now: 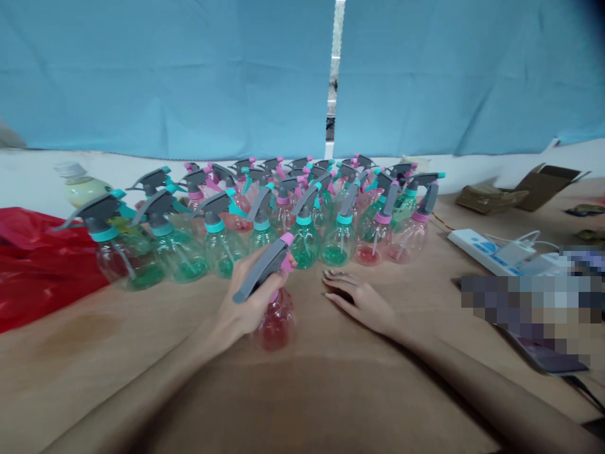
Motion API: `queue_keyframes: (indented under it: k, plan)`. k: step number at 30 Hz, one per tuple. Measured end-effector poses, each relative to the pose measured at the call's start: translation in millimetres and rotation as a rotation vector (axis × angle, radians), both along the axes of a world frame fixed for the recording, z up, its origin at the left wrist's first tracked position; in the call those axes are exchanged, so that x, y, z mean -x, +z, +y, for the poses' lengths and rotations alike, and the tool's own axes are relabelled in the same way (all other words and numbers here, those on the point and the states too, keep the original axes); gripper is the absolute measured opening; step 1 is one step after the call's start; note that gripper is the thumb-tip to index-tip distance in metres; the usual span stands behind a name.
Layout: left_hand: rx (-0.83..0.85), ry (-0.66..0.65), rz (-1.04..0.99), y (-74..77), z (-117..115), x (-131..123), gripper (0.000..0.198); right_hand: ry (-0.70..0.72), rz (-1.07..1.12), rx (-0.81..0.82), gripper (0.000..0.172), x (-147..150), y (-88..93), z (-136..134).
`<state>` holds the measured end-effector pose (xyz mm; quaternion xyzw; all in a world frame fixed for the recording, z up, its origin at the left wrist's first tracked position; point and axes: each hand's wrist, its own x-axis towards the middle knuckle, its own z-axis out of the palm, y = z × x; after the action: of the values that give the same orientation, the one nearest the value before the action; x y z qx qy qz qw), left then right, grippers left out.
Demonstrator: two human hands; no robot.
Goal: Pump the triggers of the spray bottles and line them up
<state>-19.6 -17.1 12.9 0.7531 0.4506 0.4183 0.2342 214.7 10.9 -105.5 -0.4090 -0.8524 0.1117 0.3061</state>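
Observation:
My left hand (250,299) is wrapped round the neck and trigger of a pink spray bottle (275,325) with a grey and pink sprayer head. The bottle stands nearly upright, close to me, and whether its base touches the table is hard to tell. My right hand (362,299) rests on the tabletop to the right of it, fingers stretched out and holding nothing. Just beyond both hands, several green spray bottles (306,243) with turquoise collars form a front row. At that row's right end are pink spray bottles (371,243). More stand behind them.
Red plastic (42,271) lies at the left, beside a white-capped bottle (82,186). On the right are a power strip (477,249), a dark flat device (543,353) partly blurred out, and cardboard boxes (491,197). A blue sheet (189,75) hangs behind the table.

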Motion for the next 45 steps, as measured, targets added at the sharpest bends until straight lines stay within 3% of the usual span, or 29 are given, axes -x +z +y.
queue_keyframes:
  k: [8, 15, 25, 45]
  plan:
    - [0.100, -0.031, -0.076, -4.0, 0, 0, 0.011, -0.003, -0.002, 0.007, 0.036, 0, 1.7, -1]
    - [0.055, -0.014, -0.074, -3.6, -1, 0, 0.013, -0.007, -0.007, 0.012, 0.036, 0, -0.6, 0]
    - [0.039, -0.003, -0.141, -14.9, 2, -1, 0.010, 0.001, -0.001, -0.003, 0.036, -1, -1.8, 1]
    - [0.039, 0.001, -0.128, -13.1, 2, -1, 0.012, 0.002, -0.017, 0.003, 0.037, 0, -0.1, 0]
